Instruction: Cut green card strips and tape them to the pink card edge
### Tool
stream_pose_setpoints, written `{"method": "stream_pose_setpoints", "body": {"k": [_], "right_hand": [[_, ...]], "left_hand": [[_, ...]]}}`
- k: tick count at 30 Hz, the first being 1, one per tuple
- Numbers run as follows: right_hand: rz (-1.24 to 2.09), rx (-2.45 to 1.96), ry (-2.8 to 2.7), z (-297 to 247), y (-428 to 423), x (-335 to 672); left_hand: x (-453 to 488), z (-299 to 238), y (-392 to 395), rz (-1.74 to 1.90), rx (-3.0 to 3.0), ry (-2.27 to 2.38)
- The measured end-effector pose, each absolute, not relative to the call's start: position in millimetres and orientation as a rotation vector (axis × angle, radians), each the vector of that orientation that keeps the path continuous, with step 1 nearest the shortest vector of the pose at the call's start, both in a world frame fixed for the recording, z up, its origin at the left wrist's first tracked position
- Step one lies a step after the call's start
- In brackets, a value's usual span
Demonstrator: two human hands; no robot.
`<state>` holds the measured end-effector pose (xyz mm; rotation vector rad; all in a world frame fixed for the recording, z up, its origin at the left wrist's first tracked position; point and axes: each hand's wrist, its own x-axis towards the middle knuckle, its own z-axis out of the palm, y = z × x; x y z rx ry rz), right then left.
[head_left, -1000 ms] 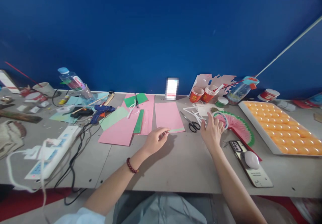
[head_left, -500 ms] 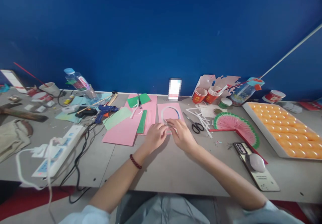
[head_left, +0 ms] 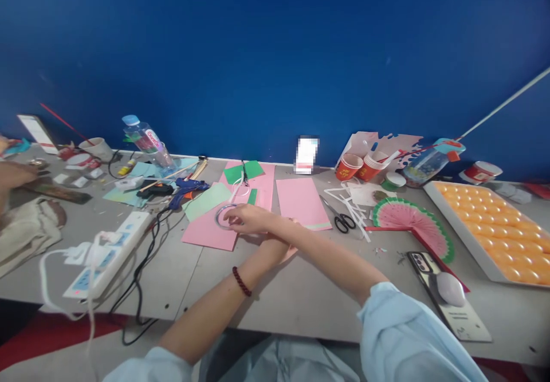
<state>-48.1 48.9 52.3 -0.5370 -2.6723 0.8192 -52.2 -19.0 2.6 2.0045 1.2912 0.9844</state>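
Observation:
My right forearm crosses over my left wrist. Curled at the rim of a roll of tape [head_left: 218, 216], my right hand [head_left: 247, 219] is over the left pink sheet [head_left: 208, 234]. My left hand [head_left: 283, 243] lies by the lower edge of another pink sheet [head_left: 301, 201], mostly covered by the right forearm, so its fingers are hidden. A pale greenish strip [head_left: 317, 226] runs along that sheet's lower edge. Scissors with black handles [head_left: 344, 223] rest to the sheet's right.
Left are a glue gun [head_left: 183, 192], a power strip [head_left: 105, 256] with cables, and a bottle [head_left: 148, 144]. Another person's hand [head_left: 15, 176] shows at far left. Right are paper cups [head_left: 349, 167], a watermelon-patterned fan [head_left: 415, 219], a phone [head_left: 455, 313] and an orange-filled tray [head_left: 490, 227].
My right hand has moved left across my left arm, with the tape roll shifting from the right pink sheet to the left one. The other person's hand has come into view.

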Motion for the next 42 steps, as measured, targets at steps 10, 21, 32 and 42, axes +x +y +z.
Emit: {"method": "stream_pose_setpoints", "body": {"k": [10,21,32,42], "right_hand": [[1.093,-1.505,-1.789,53.8,164.5,-37.1],[0.974,-1.696,-1.62,32.0,186.7,-44.6],[0.464,-1.086,-1.783,96.6,165.1,10.2],[1.017,-0.947,-1.623,136.1,93.3,112.3]], "left_hand": [[-55.2,8.5,-23.5,0.635,2.594,1.233],[-54.8,-3.2,-19.8,0.578,2.64,1.237],[-57.7,11.8,-24.5,0.675,2.55,1.169],[-71.2,31.0,-16.0,1.507,1.763,1.367]]}}
